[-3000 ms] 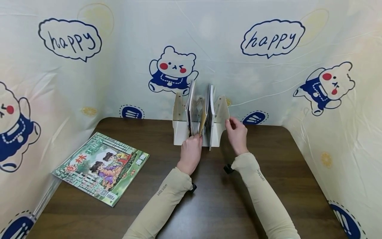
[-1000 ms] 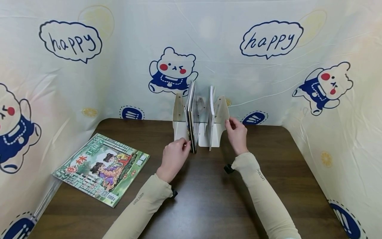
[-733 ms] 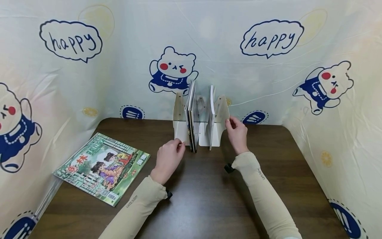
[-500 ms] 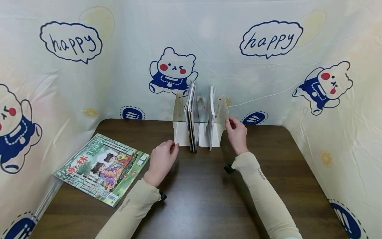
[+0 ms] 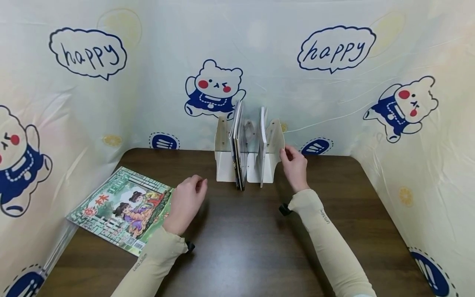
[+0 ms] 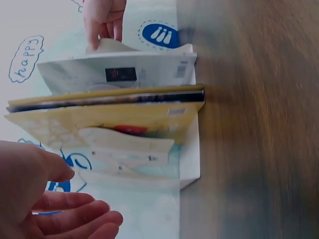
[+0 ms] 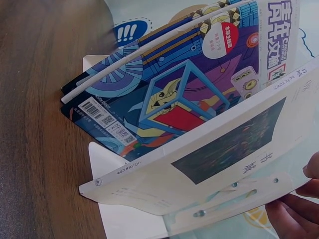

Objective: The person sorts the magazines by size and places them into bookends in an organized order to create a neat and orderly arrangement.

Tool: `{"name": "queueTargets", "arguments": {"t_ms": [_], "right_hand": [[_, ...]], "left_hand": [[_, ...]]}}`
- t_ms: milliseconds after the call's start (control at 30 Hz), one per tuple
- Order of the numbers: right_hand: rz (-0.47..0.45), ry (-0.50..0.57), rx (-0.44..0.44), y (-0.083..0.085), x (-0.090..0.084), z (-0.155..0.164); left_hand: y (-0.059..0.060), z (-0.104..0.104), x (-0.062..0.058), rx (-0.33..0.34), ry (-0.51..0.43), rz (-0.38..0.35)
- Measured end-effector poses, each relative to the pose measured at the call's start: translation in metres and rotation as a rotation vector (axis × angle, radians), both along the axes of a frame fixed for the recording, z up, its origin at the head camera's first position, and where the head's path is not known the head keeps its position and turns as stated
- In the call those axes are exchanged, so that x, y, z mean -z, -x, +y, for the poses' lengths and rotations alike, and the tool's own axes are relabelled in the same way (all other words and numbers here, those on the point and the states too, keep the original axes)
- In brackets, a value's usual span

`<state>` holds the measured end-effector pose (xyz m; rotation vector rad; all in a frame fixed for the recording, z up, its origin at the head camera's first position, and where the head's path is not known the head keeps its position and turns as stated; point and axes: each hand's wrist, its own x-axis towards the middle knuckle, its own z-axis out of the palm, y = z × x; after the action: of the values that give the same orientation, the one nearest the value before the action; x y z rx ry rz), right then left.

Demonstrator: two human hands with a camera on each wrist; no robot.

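Observation:
A white book rack (image 5: pixel 225 169) stands at the back of the table, with magazines upright in it in two groups. My right hand (image 5: pixel 295 168) pinches the edge of the rack's right end plate. In the right wrist view, a white-covered magazine (image 7: pixel 239 139) leans nearest that plate, and a blue-and-purple magazine (image 7: pixel 199 74) stands in the group beyond it. A yellow-covered magazine (image 6: pixel 99 119) faces the left wrist camera. My left hand (image 5: pixel 186 202) holds nothing, its fingers loosely bent, between the rack and a green illustrated magazine (image 5: pixel 124 206) lying flat, whose right edge it partly covers.
The dark wooden table (image 5: pixel 241 247) is bordered by a pale printed curtain (image 5: pixel 278 49) at the back and both sides. A thin white string or cord (image 5: pixel 330 119) shows against it, right of the rack.
My left hand has let go of a magazine, which now stands with the rack's left group, and has moved left toward the green magazine. My right hand has stayed at the end plate.

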<state>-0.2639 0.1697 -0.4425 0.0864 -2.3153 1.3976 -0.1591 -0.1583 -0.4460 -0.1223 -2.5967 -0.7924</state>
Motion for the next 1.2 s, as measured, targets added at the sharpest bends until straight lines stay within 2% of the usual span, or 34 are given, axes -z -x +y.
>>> {"name": "queueTargets", "arguments": {"t_ms": [433, 867, 1100, 1200], "right_hand": [[0.009, 0.021, -0.01, -0.001, 0.001, -0.001], [0.017, 0.019, -0.008, 0.001, 0.002, -0.002], [0.008, 0.02, -0.004, -0.001, 0.001, -0.001], [0.006, 0.02, 0.002, -0.001, 0.001, -0.001]], "left_hand": [[-0.006, -0.041, -0.001, -0.106, 0.023, -0.049], [-0.018, -0.085, 0.002, -0.202, 0.03, 0.024], [-0.025, -0.104, 0.002, -0.253, 0.027, -0.053], [-0.027, -0.11, 0.003, -0.265, 0.026, -0.061]]}}
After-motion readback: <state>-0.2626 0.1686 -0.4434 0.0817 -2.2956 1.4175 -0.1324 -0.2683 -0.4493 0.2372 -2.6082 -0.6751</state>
